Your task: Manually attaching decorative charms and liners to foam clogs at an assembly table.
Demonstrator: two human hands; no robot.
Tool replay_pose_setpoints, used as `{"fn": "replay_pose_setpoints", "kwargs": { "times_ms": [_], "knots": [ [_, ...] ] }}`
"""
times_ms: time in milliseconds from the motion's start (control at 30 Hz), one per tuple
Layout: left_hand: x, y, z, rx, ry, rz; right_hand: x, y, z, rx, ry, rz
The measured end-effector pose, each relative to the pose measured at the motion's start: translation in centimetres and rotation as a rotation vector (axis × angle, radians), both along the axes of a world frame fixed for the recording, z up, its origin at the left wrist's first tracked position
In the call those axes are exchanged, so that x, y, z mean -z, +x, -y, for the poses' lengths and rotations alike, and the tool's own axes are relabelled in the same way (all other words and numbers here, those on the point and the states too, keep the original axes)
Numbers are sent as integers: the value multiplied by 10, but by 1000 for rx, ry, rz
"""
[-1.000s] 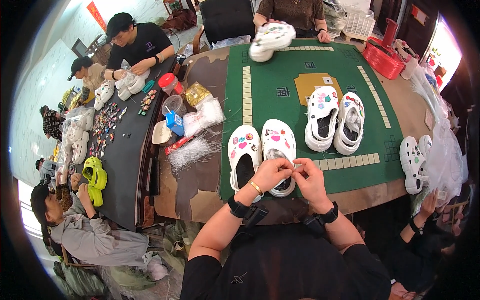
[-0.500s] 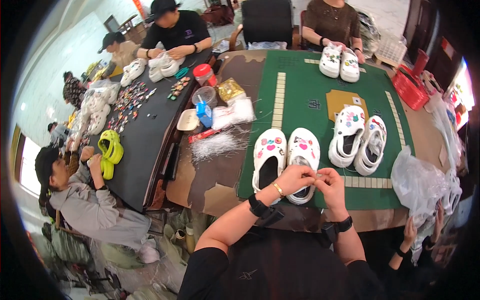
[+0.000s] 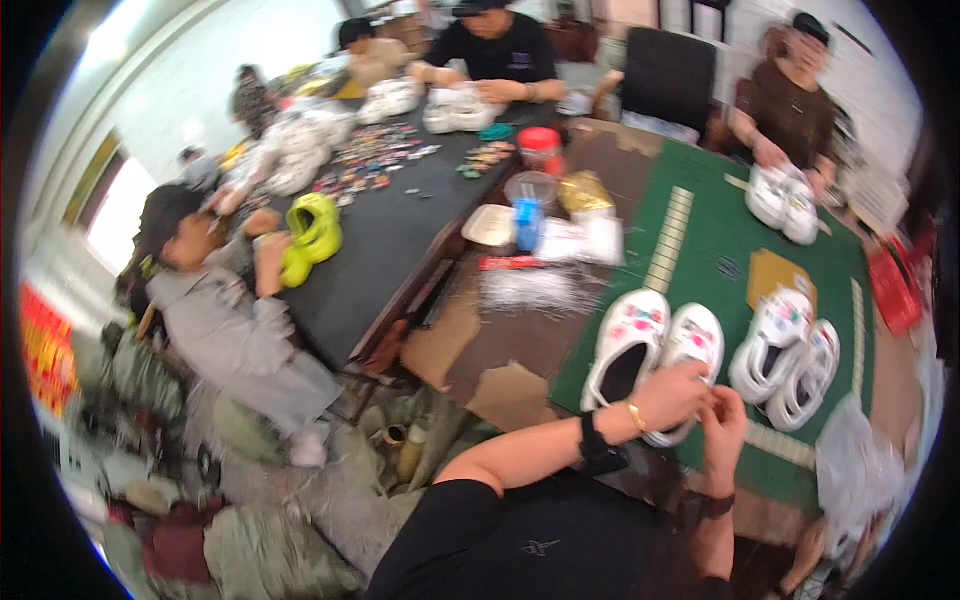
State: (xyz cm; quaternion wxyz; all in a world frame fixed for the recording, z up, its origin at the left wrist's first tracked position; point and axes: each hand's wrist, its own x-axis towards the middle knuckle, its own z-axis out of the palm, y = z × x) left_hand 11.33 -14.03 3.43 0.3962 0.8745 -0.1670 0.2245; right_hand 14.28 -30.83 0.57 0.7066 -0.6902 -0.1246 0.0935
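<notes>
A pair of white clogs with colourful charms on their tops, the left clog (image 3: 622, 350) and the right clog (image 3: 692, 338), stands on the green table mat in front of me. Over the heel end of the right clog, my left hand (image 3: 668, 398) is closed in a pinch. Close beside it, my right hand (image 3: 724, 428) is also pinched, its fingertips almost meeting the left ones. Whatever they hold is too small and blurred to make out. Just right of my hands stands a second decorated white pair (image 3: 772, 345).
Left of the mat lie a bundle of thin clear plastic strands (image 3: 535, 290), a blue carton (image 3: 528, 225), a white tub (image 3: 490, 227) and a red-lidded jar (image 3: 540, 150). A plastic bag (image 3: 855, 455) is at the right edge. Across and left, other people handle white and yellow-green clogs (image 3: 314, 228).
The view has swung left, so the table and clogs sit farther right and lower in the picture. My hands stay together above the right clog, both still pinched.
</notes>
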Motion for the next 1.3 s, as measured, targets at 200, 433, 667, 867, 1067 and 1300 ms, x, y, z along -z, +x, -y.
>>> {"fn": "replay_pose_setpoints", "kwargs": {
  "times_ms": [200,433,667,867,1067,1300],
  "knots": [
    [8,3,11,4,65,16,10,6,13,-60,5,-6],
    [13,-6,12,-36,125,62,22,11,2,-129,-26,139],
    [9,-12,10,-111,190,176,38,22,2,-107,-136,297],
    [-16,-39,-12,-172,145,162,36,16,9,-76,-305,406],
    [-6,-74,-65,-315,56,112,31,-5,4,49,-420,530],
    [47,-125,-118,-576,-125,-174,24,-31,-16,-48,-554,718]
  ]
}}
